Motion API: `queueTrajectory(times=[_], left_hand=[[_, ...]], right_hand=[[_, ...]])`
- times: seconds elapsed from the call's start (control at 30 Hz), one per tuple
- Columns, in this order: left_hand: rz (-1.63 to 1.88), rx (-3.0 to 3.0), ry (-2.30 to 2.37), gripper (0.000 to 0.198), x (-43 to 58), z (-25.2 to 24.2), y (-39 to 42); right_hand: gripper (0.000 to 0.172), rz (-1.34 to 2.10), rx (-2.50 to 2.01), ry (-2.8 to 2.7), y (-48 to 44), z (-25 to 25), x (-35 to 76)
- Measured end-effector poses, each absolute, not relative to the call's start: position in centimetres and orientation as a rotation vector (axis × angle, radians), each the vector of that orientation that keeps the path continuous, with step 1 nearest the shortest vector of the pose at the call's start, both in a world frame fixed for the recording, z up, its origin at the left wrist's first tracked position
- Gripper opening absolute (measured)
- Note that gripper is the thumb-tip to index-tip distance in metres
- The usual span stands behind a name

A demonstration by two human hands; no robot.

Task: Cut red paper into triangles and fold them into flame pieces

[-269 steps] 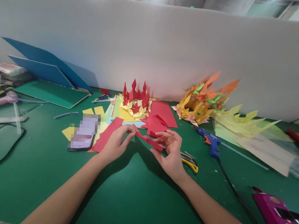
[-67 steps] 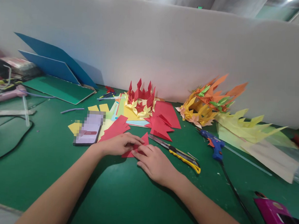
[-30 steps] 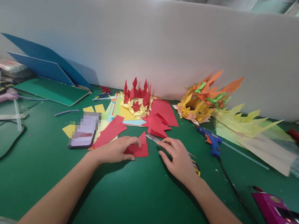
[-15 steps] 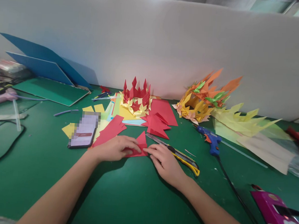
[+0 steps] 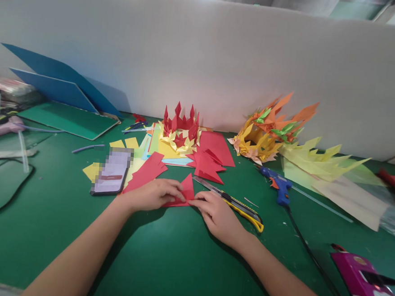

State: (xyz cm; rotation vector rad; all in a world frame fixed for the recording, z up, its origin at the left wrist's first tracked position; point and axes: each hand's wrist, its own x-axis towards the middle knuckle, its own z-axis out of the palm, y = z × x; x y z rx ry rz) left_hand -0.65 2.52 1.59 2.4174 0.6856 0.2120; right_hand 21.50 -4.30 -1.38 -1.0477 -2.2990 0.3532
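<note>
The pointed red paper lies between both hands, touching each.

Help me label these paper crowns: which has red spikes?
The leftmost crown, on the coloured sheets; the orange one, golden one and pale-yellow one, to its right, lack red.

Muted light; soft shadows on green table; edges stretched, blurred.
</note>
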Motion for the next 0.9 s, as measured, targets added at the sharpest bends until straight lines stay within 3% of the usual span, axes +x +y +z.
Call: queueTrajectory(times=[0.9], left_hand=[[0.197, 2.391, 0.733, 0.037, -0.6, 1.5, 2.5]], right_hand=[[0.038, 0.097, -1.07, -2.516, -4.8, -1.5, 20.6]])
